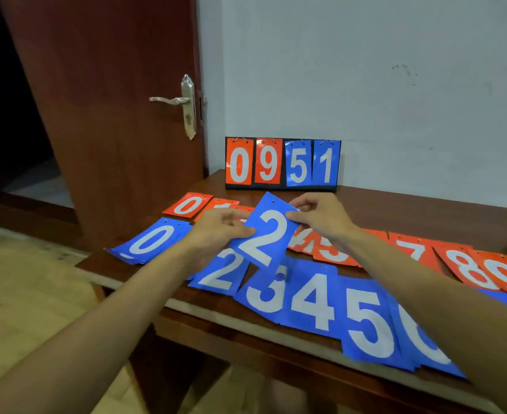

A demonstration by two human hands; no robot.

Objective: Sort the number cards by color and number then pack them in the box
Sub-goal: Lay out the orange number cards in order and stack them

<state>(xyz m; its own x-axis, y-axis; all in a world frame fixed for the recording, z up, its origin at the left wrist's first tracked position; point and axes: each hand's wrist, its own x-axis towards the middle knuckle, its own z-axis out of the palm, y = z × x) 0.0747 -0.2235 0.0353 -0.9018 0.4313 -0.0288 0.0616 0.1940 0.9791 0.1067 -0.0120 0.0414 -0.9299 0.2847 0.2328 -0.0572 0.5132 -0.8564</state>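
While sorting is under way, with blue and orange rows spread across the counter (395, 204): a blue 2 card (265, 234) held tilted above the blue 2 pile (221, 271), left hand (213, 231) pinching its left edge, right hand (318, 215) its far right corner. Next, probably: lowering squarely onto that pile, between 0 and 3. No box visible.
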